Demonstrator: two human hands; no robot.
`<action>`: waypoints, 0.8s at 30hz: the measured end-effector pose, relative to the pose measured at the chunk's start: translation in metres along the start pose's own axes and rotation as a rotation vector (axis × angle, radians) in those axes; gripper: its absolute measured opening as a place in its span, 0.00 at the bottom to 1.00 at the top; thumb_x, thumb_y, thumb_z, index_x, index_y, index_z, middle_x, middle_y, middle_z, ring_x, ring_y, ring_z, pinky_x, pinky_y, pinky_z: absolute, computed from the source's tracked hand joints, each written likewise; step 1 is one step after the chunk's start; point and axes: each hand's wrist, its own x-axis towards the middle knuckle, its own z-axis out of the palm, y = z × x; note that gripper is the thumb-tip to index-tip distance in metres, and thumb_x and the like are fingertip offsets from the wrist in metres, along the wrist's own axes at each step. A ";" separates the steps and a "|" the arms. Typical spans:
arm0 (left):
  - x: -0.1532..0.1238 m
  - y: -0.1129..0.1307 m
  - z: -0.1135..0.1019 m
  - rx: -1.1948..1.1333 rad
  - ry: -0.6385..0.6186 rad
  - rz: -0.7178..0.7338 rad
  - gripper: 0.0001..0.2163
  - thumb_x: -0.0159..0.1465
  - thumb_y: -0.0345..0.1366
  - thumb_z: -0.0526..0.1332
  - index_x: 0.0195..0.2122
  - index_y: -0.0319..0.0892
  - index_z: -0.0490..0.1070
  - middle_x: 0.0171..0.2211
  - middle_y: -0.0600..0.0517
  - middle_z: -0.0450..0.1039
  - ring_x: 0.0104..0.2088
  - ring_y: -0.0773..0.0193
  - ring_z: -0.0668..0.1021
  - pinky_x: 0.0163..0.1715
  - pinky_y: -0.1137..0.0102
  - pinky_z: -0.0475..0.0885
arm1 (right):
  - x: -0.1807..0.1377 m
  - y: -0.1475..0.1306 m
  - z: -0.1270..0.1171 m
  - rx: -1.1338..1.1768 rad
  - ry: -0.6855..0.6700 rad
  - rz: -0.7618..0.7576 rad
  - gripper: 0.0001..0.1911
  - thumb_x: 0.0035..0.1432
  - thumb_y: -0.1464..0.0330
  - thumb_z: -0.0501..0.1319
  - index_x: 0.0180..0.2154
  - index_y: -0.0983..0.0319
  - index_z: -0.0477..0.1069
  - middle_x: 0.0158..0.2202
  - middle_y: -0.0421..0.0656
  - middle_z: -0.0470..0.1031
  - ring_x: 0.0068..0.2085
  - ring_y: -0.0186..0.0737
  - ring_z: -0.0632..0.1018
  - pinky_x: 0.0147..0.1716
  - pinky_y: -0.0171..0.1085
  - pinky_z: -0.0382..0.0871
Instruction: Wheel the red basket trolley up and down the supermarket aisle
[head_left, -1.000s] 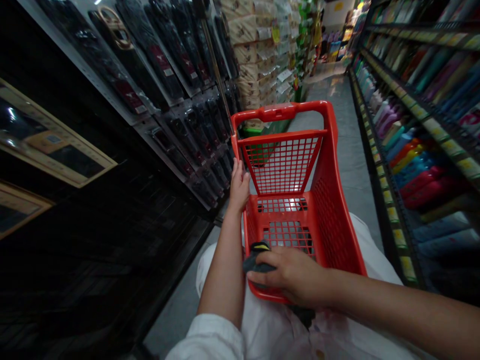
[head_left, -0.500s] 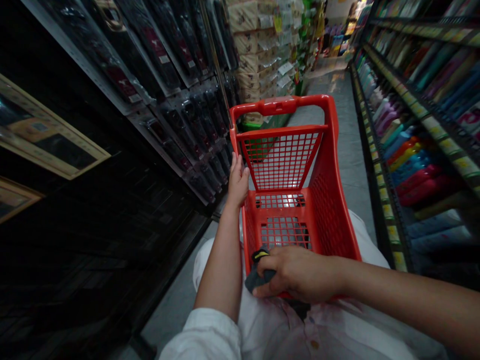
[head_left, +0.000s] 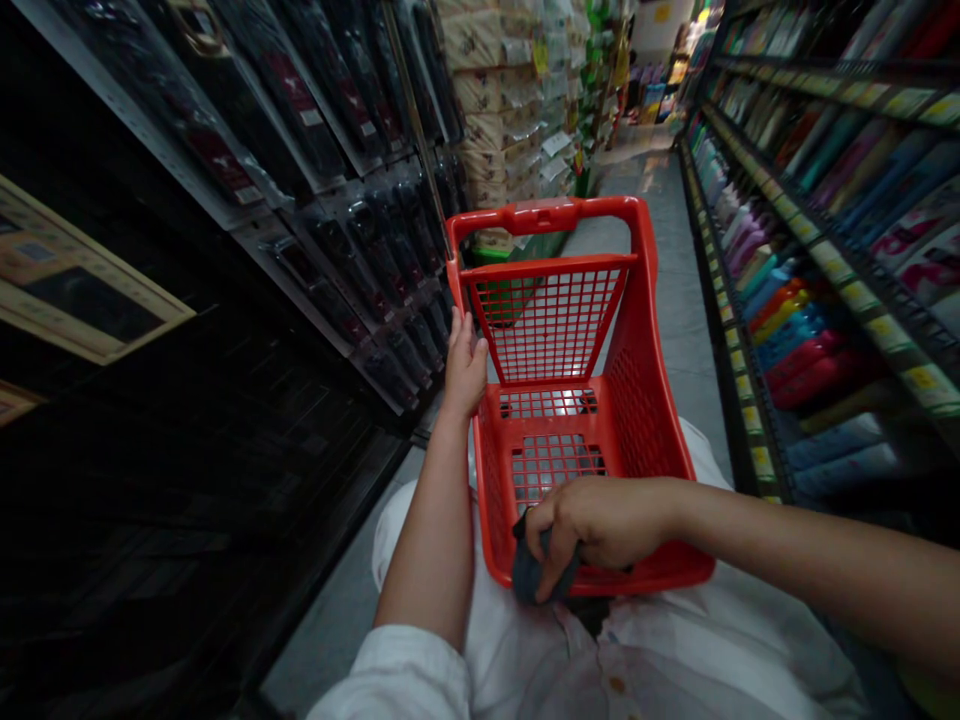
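Right hand (head_left: 592, 520) pinching dark cloth (head_left: 529, 575) — partly hidden, left hand (head_left: 466, 372) flat against red cart (head_left: 643, 425)

The cart (head_left: 555, 432) opens upward; a grid panel (head_left: 551, 322) bars its far end.

Red plastic shopping cart and a dark grey cloth at its near rim
We see the shopping cart (head_left: 649, 415) upright, glossy along its edges, its molded handle (head_left: 551, 213) at twelve o'clock and a sloping mesh panel (head_left: 553, 322) just below; its floor (head_left: 555, 431) is partly gridded and its three o'clock wall perforated. We find the cloth (head_left: 531, 580) crumpled, black-edged, bunched over the cart's rim between six and seven o'clock, partly hidden.
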 end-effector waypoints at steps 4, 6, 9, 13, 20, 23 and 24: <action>0.001 0.001 0.001 0.009 0.007 -0.009 0.26 0.69 0.42 0.58 0.68 0.47 0.60 0.74 0.45 0.42 0.73 0.57 0.50 0.71 0.58 0.44 | -0.014 0.014 -0.027 0.069 -0.029 0.158 0.32 0.47 0.86 0.54 0.49 0.61 0.80 0.46 0.42 0.80 0.45 0.34 0.78 0.47 0.31 0.69; 0.002 0.003 0.002 0.015 0.009 -0.022 0.26 0.69 0.41 0.58 0.67 0.47 0.60 0.74 0.45 0.42 0.73 0.57 0.50 0.71 0.58 0.43 | -0.006 0.027 -0.042 -0.022 0.052 0.334 0.33 0.48 0.85 0.54 0.53 0.61 0.78 0.47 0.43 0.81 0.46 0.36 0.78 0.47 0.33 0.69; 0.001 0.006 0.003 0.010 0.013 -0.038 0.26 0.68 0.41 0.59 0.67 0.49 0.61 0.74 0.48 0.42 0.73 0.57 0.50 0.71 0.57 0.43 | 0.026 0.054 -0.055 -0.188 0.108 0.644 0.23 0.54 0.79 0.58 0.50 0.63 0.79 0.42 0.45 0.82 0.41 0.41 0.80 0.42 0.35 0.71; 0.000 0.009 0.001 0.016 -0.005 -0.037 0.26 0.68 0.40 0.58 0.68 0.49 0.60 0.74 0.49 0.41 0.73 0.56 0.49 0.71 0.56 0.43 | 0.073 0.096 -0.051 -0.293 0.177 0.942 0.16 0.58 0.69 0.63 0.47 0.65 0.79 0.45 0.50 0.81 0.44 0.45 0.81 0.41 0.36 0.72; 0.000 0.006 0.001 0.042 -0.019 -0.019 0.27 0.68 0.39 0.57 0.69 0.48 0.57 0.74 0.48 0.39 0.73 0.57 0.48 0.71 0.56 0.43 | 0.096 0.134 -0.004 -0.418 0.353 1.003 0.24 0.63 0.74 0.55 0.61 0.65 0.67 0.61 0.58 0.67 0.54 0.50 0.75 0.50 0.43 0.72; 0.001 0.005 0.002 0.044 -0.009 -0.013 0.28 0.68 0.39 0.59 0.69 0.47 0.58 0.74 0.46 0.39 0.73 0.57 0.48 0.71 0.56 0.43 | 0.104 0.127 0.023 -0.476 0.326 0.973 0.24 0.63 0.78 0.51 0.59 0.70 0.67 0.59 0.62 0.66 0.55 0.54 0.74 0.48 0.47 0.74; 0.002 0.005 0.002 0.043 -0.011 -0.010 0.28 0.67 0.39 0.60 0.69 0.47 0.58 0.74 0.47 0.39 0.73 0.56 0.48 0.71 0.56 0.43 | 0.106 0.122 0.032 -0.488 0.303 0.967 0.23 0.63 0.78 0.51 0.57 0.71 0.70 0.57 0.63 0.67 0.54 0.55 0.74 0.46 0.48 0.75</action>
